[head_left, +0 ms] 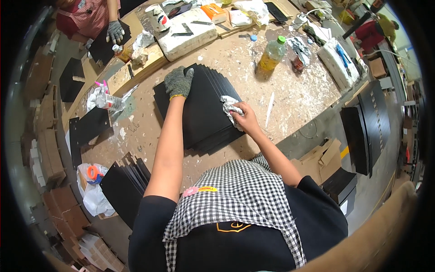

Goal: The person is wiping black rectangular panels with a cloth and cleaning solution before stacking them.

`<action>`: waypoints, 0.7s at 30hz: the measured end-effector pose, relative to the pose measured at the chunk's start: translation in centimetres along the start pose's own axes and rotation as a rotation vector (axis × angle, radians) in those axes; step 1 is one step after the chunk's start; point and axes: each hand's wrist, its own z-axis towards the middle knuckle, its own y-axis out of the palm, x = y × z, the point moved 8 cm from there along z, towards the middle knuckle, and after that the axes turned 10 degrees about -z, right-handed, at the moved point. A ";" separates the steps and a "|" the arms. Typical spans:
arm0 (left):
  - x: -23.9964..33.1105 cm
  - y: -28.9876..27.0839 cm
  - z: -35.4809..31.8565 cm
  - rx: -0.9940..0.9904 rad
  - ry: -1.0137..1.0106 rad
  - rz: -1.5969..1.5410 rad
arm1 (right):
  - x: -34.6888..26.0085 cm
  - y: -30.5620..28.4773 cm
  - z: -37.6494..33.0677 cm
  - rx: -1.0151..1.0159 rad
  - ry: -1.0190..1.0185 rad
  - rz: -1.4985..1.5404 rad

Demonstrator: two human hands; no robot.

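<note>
A stack of black panels [199, 104] lies on the worktable in front of me, its sheets slightly fanned toward the far right. My left hand [178, 83], in a grey knit glove, rests flat on the stack's far left part with the fingers stretched out. My bare right hand [244, 117] grips a crumpled white cloth [229, 107] at the right edge of the stack. The cloth touches the panel edges there. Just right of that hand lies a thin white stick [270, 109], perhaps a pen.
Beyond the stack stand a yellow-liquid bottle [272, 54] with a green cap and a paper cup [157, 18]. A wrapped white block [188, 36] lies at the back. At upper left a co-worker's gloved hand [115, 31] touches a black panel. More panels [127, 181] stand at lower left.
</note>
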 end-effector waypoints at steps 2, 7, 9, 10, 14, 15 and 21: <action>-0.1 0.1 0.5 0.008 -0.011 0.001 | -1.0 0.0 0.6 0.060 -0.054 -0.099; -0.5 -0.1 0.2 0.112 0.014 -0.014 | -2.6 1.5 4.6 0.176 -0.182 -0.276; -0.4 0.0 0.3 0.099 0.014 -0.007 | -2.8 2.8 8.1 0.194 -0.238 -0.307; -0.3 -0.3 0.5 0.094 0.029 -0.005 | -2.9 3.6 10.0 0.210 -0.247 -0.324; -0.4 0.1 0.6 0.071 0.004 0.010 | -2.6 6.6 18.1 0.188 -0.217 -0.351; -0.3 -0.1 0.8 0.078 0.002 0.019 | -2.2 6.8 20.2 0.189 -0.223 -0.342; -0.9 0.5 0.7 0.080 -0.032 0.007 | 4.0 2.0 23.8 0.315 0.031 0.085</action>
